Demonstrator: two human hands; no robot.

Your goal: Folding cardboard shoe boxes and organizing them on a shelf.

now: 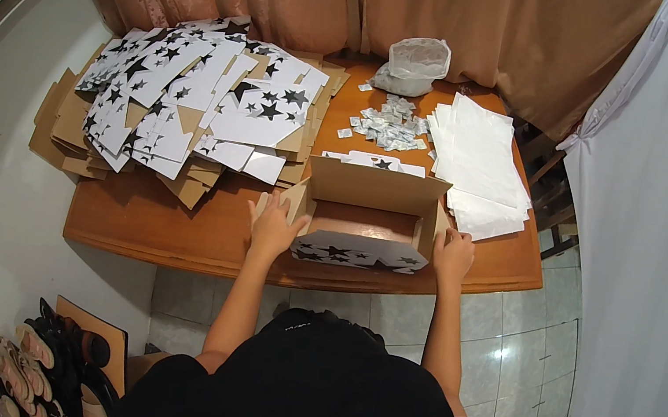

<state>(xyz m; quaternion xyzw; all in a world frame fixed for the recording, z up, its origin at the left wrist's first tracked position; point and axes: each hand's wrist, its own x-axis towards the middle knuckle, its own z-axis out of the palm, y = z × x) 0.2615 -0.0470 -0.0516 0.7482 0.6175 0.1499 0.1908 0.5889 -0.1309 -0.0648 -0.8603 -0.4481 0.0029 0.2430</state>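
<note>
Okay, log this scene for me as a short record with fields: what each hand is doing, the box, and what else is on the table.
Left hand: left hand pressed on the left side flap of the star-printed box
Right hand: right hand on the box's right side
Box: open on top, brown inside, near the front edge of the wooden table
Left of box: heap of flat star-printed box blanks
Right of box: stack of white sheets
Behind box: small silvery packets and a clear plastic bag
</note>
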